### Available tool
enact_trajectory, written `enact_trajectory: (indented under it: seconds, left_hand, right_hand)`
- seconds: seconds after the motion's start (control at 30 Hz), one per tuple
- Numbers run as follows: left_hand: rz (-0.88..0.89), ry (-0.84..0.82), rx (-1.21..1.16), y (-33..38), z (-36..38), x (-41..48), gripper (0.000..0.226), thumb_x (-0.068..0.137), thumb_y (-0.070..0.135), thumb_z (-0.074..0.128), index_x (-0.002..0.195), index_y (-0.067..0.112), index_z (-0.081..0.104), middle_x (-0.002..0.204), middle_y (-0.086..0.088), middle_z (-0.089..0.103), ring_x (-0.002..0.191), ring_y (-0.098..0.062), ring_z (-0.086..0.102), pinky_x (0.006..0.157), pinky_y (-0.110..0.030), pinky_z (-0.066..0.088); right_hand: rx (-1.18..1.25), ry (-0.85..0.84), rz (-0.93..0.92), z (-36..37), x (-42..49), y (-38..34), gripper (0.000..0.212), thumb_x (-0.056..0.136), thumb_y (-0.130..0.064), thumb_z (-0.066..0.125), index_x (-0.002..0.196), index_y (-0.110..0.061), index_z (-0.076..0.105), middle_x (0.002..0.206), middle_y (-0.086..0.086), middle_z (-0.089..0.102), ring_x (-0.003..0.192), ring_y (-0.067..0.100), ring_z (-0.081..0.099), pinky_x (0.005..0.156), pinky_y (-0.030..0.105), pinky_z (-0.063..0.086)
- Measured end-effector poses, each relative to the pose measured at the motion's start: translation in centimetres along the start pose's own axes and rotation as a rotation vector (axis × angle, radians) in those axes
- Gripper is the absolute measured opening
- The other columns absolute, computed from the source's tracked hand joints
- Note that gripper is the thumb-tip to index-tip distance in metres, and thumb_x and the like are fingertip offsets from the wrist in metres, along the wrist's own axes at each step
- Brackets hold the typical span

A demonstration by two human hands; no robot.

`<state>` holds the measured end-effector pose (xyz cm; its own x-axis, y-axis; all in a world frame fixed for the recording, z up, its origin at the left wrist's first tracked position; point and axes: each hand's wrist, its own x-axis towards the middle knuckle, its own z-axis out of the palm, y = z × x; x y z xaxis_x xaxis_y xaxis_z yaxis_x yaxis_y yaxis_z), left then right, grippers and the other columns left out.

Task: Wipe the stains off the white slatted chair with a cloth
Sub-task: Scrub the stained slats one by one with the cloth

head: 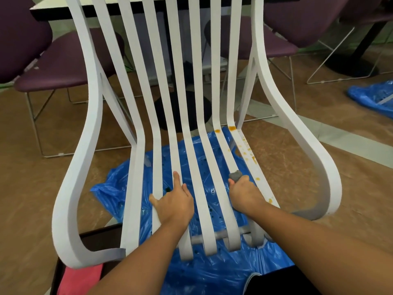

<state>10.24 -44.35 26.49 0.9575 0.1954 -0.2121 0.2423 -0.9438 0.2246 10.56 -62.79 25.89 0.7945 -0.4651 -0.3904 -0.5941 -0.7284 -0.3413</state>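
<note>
The white slatted chair [197, 116] fills the view, seat towards me. Orange stains [247, 153] speckle the two rightmost seat slats, with blobs at the seat's bend and more near the front. My right hand [244, 193] grips a small grey cloth [235, 175] and holds it against a right-hand slat, below the stained stretch. My left hand [173, 201] rests flat on the middle slats, fingers spread.
Blue plastic sheeting [212, 271] covers the floor under the chair, and another blue sheet [374, 96] lies at the right. Purple chairs [61, 67] and a table [59, 7] stand behind. A pink cloth [83, 277] lies at the lower left.
</note>
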Motion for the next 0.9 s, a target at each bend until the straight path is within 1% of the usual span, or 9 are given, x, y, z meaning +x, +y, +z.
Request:
enact_trajectory:
  seconds: [0.17, 0.33, 0.5, 0.57, 0.67, 0.73, 0.77, 0.87, 0.9]
  left_hand:
    - [0.002, -0.011, 0.011, -0.1, 0.1, 0.1, 0.056, 0.108, 0.044, 0.018, 0.161, 0.033, 0.005, 0.056, 0.007, 0.057, 0.062, -0.01, 0.053, 0.121, -0.054, 0.012]
    - [0.005, -0.009, 0.019, 0.0, 0.1, 0.1, 0.055, 0.108, 0.045, 0.016, 0.161, 0.034, 0.004, 0.058, 0.007, 0.059, 0.066, -0.008, 0.058, 0.121, -0.053, 0.011]
    - [0.005, -0.006, 0.003, -0.1, 0.2, 0.4, 0.056, 0.107, 0.045, 0.015, 0.161, 0.035, 0.004, 0.058, 0.006, 0.06, 0.065, -0.005, 0.057, 0.121, -0.052, 0.011]
    - [0.012, 0.0, -0.002, 0.0, 0.0, 0.3, 0.055, 0.107, 0.045, 0.016, 0.16, 0.035, 0.004, 0.058, 0.006, 0.059, 0.066, -0.005, 0.057, 0.12, -0.052, 0.01]
    - [0.014, 0.007, -0.002, 0.0, 0.1, 0.4, 0.055, 0.107, 0.045, 0.016, 0.16, 0.036, 0.005, 0.058, 0.005, 0.059, 0.068, -0.005, 0.058, 0.12, -0.052, 0.009]
    - [0.008, 0.013, 0.005, 0.0, 0.3, 0.4, 0.055, 0.107, 0.045, 0.016, 0.16, 0.036, 0.005, 0.057, 0.005, 0.059, 0.068, -0.006, 0.059, 0.12, -0.051, 0.009]
    - [0.003, 0.014, 0.011, 0.0, 0.3, 0.4, 0.055, 0.107, 0.045, 0.016, 0.16, 0.036, 0.005, 0.057, 0.005, 0.059, 0.068, -0.006, 0.058, 0.12, -0.051, 0.009]
    - [-0.001, 0.018, 0.018, 0.0, 0.3, 0.6, 0.055, 0.107, 0.045, 0.017, 0.16, 0.036, 0.006, 0.056, 0.006, 0.057, 0.065, -0.005, 0.055, 0.12, -0.051, 0.009]
    - [-0.003, 0.018, 0.016, 0.1, 0.3, 0.7, 0.055, 0.107, 0.044, 0.017, 0.16, 0.036, 0.006, 0.056, 0.006, 0.057, 0.065, -0.005, 0.055, 0.12, -0.051, 0.009]
  right_hand:
    - [-0.009, 0.01, -0.009, -0.5, 3.4, -2.5, 0.045, 0.102, -0.051, 0.033, 0.117, -0.009, 0.041, 0.105, 0.011, 0.06, 0.089, 0.027, 0.058, 0.068, 0.036, 0.042]
    - [-0.006, 0.033, -0.024, -0.8, 8.2, -5.9, 0.05, 0.104, -0.048, 0.034, 0.128, -0.004, 0.039, 0.124, 0.018, 0.059, 0.114, 0.035, 0.059, 0.079, 0.038, 0.043]
    - [0.031, 0.006, -0.052, -1.7, 13.2, -9.7, 0.053, 0.104, -0.047, 0.033, 0.133, -0.003, 0.037, 0.129, 0.019, 0.056, 0.118, 0.035, 0.056, 0.079, 0.037, 0.04]
    - [0.067, 0.004, -0.086, -2.3, 14.8, -10.8, 0.052, 0.103, -0.046, 0.034, 0.135, -0.004, 0.039, 0.131, 0.018, 0.055, 0.12, 0.035, 0.055, 0.085, 0.039, 0.043]
    - [0.084, 0.02, -0.125, -3.0, 16.1, -12.5, 0.043, 0.104, -0.034, 0.033, 0.135, -0.007, 0.048, 0.134, 0.02, 0.052, 0.121, 0.037, 0.053, 0.092, 0.044, 0.047]
    - [0.052, 0.014, -0.098, -3.1, 16.9, -13.3, 0.045, 0.105, -0.024, 0.031, 0.147, -0.009, 0.037, 0.142, 0.019, 0.041, 0.128, 0.038, 0.048, 0.099, 0.046, 0.047]
    - [0.014, 0.017, -0.099, -2.8, 17.4, -13.5, 0.046, 0.105, -0.023, 0.03, 0.149, -0.01, 0.035, 0.143, 0.018, 0.04, 0.128, 0.038, 0.047, 0.098, 0.047, 0.048]
    - [0.023, 0.08, -0.158, -2.0, 18.3, -13.6, 0.042, 0.101, -0.034, 0.035, 0.131, -0.009, 0.05, 0.127, 0.018, 0.056, 0.113, 0.037, 0.056, 0.084, 0.044, 0.046]
    - [-0.007, 0.089, -0.162, -2.0, 18.5, -13.6, 0.043, 0.101, -0.034, 0.036, 0.133, -0.009, 0.049, 0.128, 0.018, 0.056, 0.113, 0.037, 0.056, 0.084, 0.044, 0.046]
